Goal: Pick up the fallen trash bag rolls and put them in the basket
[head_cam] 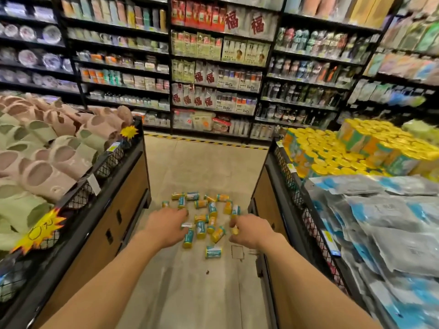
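Rolls [201, 218] lie scattered on the aisle floor [206, 167] between two bins [123, 210]; left hand [166, 227] hangs loose, right hand [249, 230] apparently pinches one roll.

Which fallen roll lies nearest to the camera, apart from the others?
The teal roll lying on its side, alone on the floor, below the cluster and between both forearms.

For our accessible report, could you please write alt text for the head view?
Two bare hands, left hand and right hand, reach down toward small trash bag rolls scattered on a shop aisle floor, between two display bins. Stocked shelves fill the background.
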